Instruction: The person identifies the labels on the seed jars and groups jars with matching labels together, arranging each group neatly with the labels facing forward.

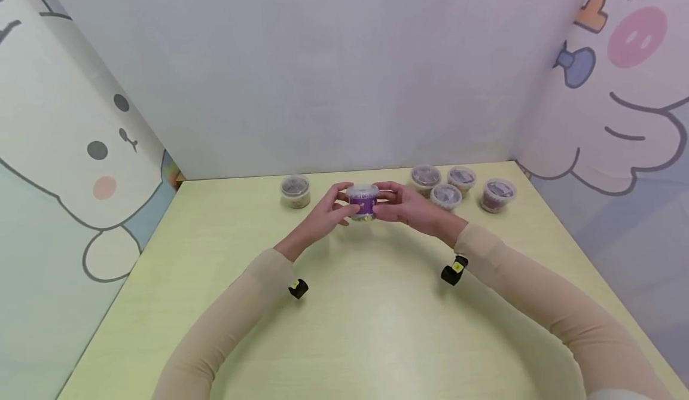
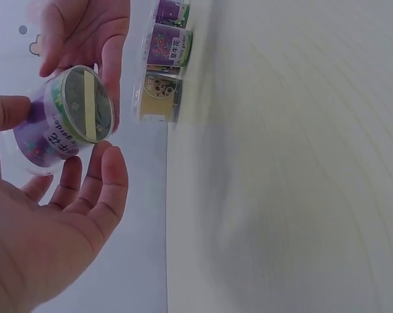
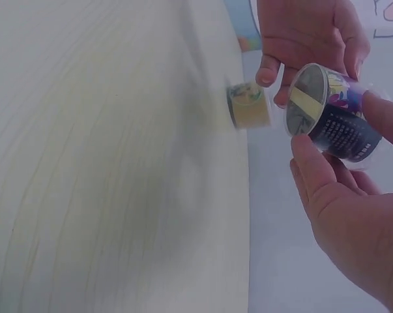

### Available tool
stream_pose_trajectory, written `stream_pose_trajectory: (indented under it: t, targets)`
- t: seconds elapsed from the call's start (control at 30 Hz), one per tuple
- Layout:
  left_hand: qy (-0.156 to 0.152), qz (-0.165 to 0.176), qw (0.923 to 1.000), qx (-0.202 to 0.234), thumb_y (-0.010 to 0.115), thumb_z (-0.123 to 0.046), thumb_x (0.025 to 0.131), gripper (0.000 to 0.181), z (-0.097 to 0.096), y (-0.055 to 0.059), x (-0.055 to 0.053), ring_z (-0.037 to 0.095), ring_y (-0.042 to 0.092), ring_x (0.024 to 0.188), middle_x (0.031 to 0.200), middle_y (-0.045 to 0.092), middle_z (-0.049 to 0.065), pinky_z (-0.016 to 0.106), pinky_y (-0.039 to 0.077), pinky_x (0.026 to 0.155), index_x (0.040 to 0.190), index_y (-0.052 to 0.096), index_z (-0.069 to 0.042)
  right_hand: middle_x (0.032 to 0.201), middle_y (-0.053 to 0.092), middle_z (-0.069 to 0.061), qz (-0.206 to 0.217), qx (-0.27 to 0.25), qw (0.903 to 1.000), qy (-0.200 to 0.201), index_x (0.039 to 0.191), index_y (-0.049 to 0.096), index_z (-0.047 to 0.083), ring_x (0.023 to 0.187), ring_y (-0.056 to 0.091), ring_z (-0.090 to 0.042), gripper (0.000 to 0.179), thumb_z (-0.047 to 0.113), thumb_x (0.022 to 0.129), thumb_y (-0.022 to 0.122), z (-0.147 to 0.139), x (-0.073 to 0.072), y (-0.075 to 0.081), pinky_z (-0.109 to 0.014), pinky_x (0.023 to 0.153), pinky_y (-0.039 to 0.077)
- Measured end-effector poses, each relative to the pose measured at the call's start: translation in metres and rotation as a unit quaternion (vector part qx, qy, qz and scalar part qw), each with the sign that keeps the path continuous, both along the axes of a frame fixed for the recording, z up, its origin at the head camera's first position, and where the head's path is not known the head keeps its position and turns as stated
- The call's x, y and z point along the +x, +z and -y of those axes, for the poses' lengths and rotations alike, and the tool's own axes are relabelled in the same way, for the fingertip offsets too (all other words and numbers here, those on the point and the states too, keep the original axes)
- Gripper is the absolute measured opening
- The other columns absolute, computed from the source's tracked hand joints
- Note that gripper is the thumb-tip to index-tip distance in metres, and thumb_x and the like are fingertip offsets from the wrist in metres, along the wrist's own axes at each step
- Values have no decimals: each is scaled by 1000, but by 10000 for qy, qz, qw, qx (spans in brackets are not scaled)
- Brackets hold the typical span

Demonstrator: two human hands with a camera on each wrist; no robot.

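Both hands hold one small clear plastic tub with a purple printed label and a clear lid, out in front over the back half of the table. My left hand grips its left side, the thumb on the label and the fingers behind. On the opposite side my right hand grips it in the same way. In the left wrist view the tub is lifted off the table, and its round base shows a pale yellow strip. Dark text panels cover the label's other side on the tub in the right wrist view.
Another lidded tub stands left of my left hand. Several similar tubs stand behind and right of my right hand, one tub farthest right. The pale yellow table meets a white back wall and cartoon-printed side panels.
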State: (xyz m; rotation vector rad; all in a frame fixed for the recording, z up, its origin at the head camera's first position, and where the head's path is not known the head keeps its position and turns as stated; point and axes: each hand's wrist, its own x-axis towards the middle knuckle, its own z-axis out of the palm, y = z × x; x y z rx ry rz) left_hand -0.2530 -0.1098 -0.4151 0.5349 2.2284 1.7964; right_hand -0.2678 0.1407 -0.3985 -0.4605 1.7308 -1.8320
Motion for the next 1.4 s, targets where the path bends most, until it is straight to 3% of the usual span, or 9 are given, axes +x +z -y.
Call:
stream_pose_trajectory:
  t: [0.23,0.77,0.97,1.17,1.4]
  targets:
    - [-98,262,9990,350,63,-16,97,53,-1,1,2,30,64,102,125,51,22,63,51,92,138,31,-8,147,47,-15,-388,350,9986,108,153,37,8,131,52,-30,68,17,96,72,1,2,-6,-38,101,51]
    - [-78,460,9975,539,70,-17,95,59,5,-2,4,26,64,101,120,48,16,42,58,87,142,35,-12,151,45,-16,-265,19,9996,115,158,31,6,126,58,-27,71,14,99,69,2,3,-10,-37,101,51]
    - [-202,557,9965,584,74,-18,94,64,3,-4,4,25,64,104,121,48,16,39,58,87,144,36,-6,146,48,-17,-196,185,9991,334,157,33,7,127,56,-28,67,19,100,67,5,3,-12,-39,103,50]
    - [-11,515,9976,461,76,-19,93,62,4,-4,4,24,64,104,120,52,14,37,58,87,144,43,-6,142,47,-18,-168,260,9993,224,155,38,9,123,57,-30,64,20,99,68,9,4,-11,-44,103,49]
    - [75,396,9971,653,73,-15,96,56,13,-4,5,26,64,104,122,55,15,39,57,90,144,47,-6,152,39,-21,224,-306,9990,231,159,27,6,132,50,-30,63,9,104,57,6,1,-12,-45,102,49]
